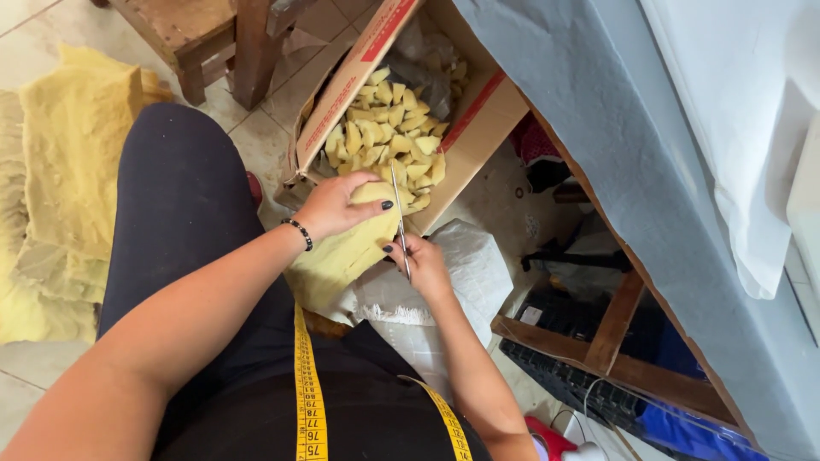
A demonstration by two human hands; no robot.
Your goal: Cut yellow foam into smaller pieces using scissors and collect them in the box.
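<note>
Your left hand (337, 207) pinches the yellow foam (342, 252) at its upper end, thumb under, fingers curled over the top, holding it out above the box (342, 94); your right hand (424, 265) is closed round the scissors (399, 218), blades pointing up along the foam's right edge; the step looks like snipping pieces off into the box, already heaped with cut bits (389, 137); the next cut calls for foam fed between the blades, fingertips clear; the tape (309, 401) hangs down your front.

scissors (400, 224) handles hidden in right hand (424, 266) — box (342, 94) top cut off
</note>
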